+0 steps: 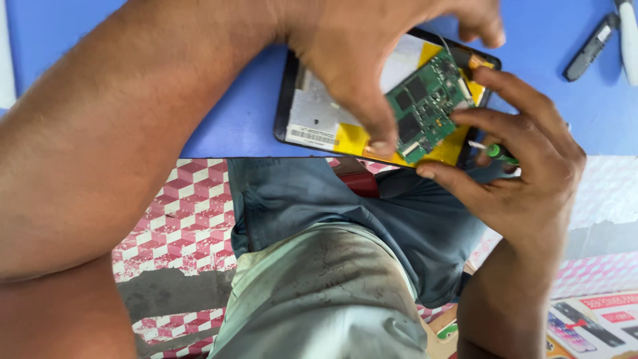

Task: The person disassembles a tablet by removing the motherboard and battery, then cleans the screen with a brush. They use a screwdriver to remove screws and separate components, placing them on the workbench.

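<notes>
An opened tablet (312, 116) lies back-side up at the near edge of a blue table (232, 106), its silver and yellow insides showing. A green circuit board (425, 106) is tilted up over its right part. My left hand (359, 46) reaches over the tablet, its thumb pressing the yellow area beside the board. My right hand (525, 159) touches the board's right edge with its fingertips and holds a small green-handled screwdriver (495, 151) tucked under the fingers.
A grey slim tool (591, 46) and a white object (628, 40) lie on the table at the far right. Below are my lap, a pink and white patterned floor (186, 219), and printed cards (591, 326) at bottom right.
</notes>
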